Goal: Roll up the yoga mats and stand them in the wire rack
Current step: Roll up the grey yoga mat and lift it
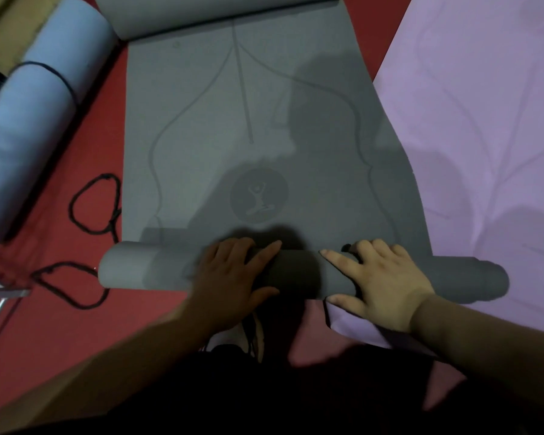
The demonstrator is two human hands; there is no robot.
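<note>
In the head view, a grey yoga mat [248, 105] lies lengthwise on a red floor [85, 152], running from 12 o'clock down to the middle of the picture. Its near end is wound into a grey roll [139, 265] that lies crosswise just below centre, from about 8 o'clock to 4 o'clock. The left hand [233, 274] lies palm-down on the middle of the roll, fingers spread and reaching over its top. The right hand [377, 277] lies just beside it at its 3 o'clock, also flat, with fingers splayed and the thumb on the near side of the roll. Neither hand pinches anything, and the two are near but not touching. A round emblem [259, 195] with a seated figure is printed on the flat part of the mat, just beyond the roll at the left hand's 12 o'clock. The mat's far end [201, 14] curls up at the top edge. A lilac mat [484, 120] lies flat at 3 o'clock, and the roll's right end rests on it. At 9 to 10 o'clock a rolled blue mat [35, 98] lies on its side, bound by a dark cord [63, 80]. Two black cord loops [91, 205] lie on the floor between the blue mat and the grey one. A bit of metal frame [0, 296] shows at the left edge, too little of it to tell what it is.
</note>
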